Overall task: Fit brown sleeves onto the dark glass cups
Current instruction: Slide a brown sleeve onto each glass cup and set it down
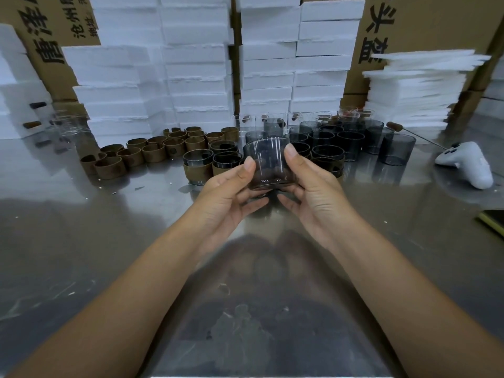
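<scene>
Now, dark cylindrical glass cup gripped centre-frame by left hand, right hand; brown band sleeve best slid squarely.

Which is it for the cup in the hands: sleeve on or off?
Off. The held cup, gripped by the left hand and right hand, shows bare glass to its base, no brown band.

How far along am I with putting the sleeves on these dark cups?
Early on. Done: a few sleeved dark glass cups stand mid-table. In hand: your left hand and right hand hold one dark glass cup, no sleeve clearly on it. Left: many bare dark glass cups behind, plus loose brown sleeve rings.
</scene>
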Available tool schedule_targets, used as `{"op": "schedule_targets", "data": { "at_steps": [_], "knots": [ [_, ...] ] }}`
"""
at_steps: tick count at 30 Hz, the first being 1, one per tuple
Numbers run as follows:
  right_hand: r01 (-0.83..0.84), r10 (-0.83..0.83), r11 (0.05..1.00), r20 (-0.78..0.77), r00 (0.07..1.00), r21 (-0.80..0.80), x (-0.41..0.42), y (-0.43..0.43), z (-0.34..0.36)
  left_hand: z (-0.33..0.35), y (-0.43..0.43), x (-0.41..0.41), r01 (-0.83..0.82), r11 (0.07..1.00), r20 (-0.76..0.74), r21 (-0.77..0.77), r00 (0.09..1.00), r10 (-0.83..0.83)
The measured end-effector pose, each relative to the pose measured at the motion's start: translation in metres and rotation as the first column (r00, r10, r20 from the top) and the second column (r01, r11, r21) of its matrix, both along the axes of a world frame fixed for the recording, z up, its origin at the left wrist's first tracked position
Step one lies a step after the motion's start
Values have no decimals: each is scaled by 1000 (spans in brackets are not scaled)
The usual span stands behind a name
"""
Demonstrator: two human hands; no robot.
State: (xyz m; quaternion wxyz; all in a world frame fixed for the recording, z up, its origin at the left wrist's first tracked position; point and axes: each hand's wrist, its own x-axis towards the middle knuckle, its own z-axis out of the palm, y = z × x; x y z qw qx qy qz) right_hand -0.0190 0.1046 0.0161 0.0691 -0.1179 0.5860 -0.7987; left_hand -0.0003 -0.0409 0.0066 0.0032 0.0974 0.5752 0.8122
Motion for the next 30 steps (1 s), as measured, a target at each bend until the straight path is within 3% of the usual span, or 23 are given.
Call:
{"op": "schedule_targets", "data": {
  "at_steps": [7, 13, 20, 30],
  "knots": [
    [37, -37, 999, 0, 999, 29, 1, -3, -1, -2, -2, -1, -140, 984, -30, -113, 990, 138],
    [69, -67, 997, -59, 996, 20, 5, -6, -2, -2, 3, 1, -79, 988, -31, -135, 997, 76],
    [81, -77, 996, -106, 991, 31, 4, -8, -4, -2, 3, 1, -125, 988, 0, -92, 992, 126],
    [-28, 29, 999, 18, 999, -36, -2, 0, -2, 0, 0, 2, -54, 996, 35, -74, 998, 56]
  ]
}}
